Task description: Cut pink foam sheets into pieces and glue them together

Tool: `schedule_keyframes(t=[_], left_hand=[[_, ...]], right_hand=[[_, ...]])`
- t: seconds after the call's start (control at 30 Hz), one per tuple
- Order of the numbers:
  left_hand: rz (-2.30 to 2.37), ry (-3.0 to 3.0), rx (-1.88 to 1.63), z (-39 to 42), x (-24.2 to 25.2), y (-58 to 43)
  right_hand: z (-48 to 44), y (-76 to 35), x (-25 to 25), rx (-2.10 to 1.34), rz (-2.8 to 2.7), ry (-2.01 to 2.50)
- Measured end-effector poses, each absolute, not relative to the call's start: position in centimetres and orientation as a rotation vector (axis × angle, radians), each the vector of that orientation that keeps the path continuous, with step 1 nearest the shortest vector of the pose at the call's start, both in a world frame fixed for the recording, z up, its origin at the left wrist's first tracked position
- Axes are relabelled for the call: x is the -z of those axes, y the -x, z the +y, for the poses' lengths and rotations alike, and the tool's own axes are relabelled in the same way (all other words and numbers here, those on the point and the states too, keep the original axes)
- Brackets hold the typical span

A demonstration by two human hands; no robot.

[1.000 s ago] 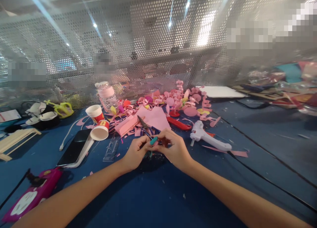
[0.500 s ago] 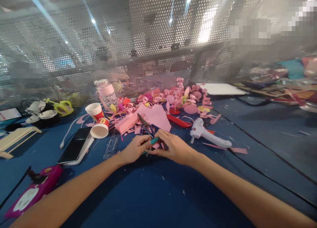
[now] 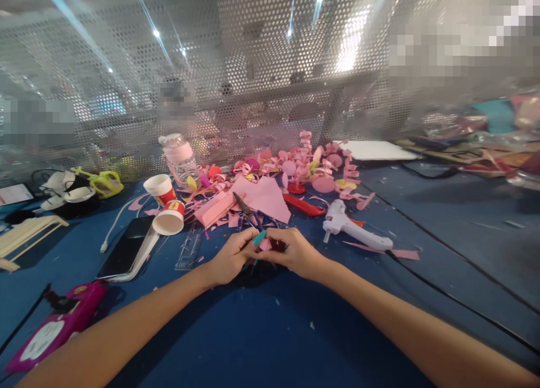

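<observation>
My left hand [image 3: 232,257] and my right hand [image 3: 297,252] meet over the near middle of the table, fingers curled in. Between their fingertips is a small pink piece [image 3: 265,244], mostly covered by the fingers. A narrow teal shape [image 3: 259,238] shows at my left thumb; whether it is a long nail or a separate piece I cannot make out. Just beyond the hands lie scissors [image 3: 242,203], blades pointing away, on a pink sheet [image 3: 265,197]. Their handles are partly hidden behind my fingers.
Pink cutouts and curls [image 3: 304,166] are heaped farther back. To the right lie a red cutter [image 3: 304,204] and a white glue gun [image 3: 354,230] with its cord. Leftward are paper cups [image 3: 169,218], a clear ruler [image 3: 188,252], a phone [image 3: 126,247] and a magenta device [image 3: 59,326].
My hands have turned slightly and drawn closer together. More of the pink piece shows between the fingers, and the teal shape points more upward. The things on the table stay put.
</observation>
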State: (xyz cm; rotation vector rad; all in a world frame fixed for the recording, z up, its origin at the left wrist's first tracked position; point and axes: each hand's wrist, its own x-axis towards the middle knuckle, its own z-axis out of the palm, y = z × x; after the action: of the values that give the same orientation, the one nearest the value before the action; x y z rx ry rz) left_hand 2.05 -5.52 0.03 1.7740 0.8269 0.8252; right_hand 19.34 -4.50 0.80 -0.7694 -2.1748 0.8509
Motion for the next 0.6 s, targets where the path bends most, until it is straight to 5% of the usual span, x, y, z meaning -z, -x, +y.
schedule_keyframes(t=[0.6], left_hand=[[0.872,-1.963,-1.019,-6.3,-0.6,-2.4]], right_hand=[[-5.6,-19.1,-1.4,0.177,-2.358,0.712]])
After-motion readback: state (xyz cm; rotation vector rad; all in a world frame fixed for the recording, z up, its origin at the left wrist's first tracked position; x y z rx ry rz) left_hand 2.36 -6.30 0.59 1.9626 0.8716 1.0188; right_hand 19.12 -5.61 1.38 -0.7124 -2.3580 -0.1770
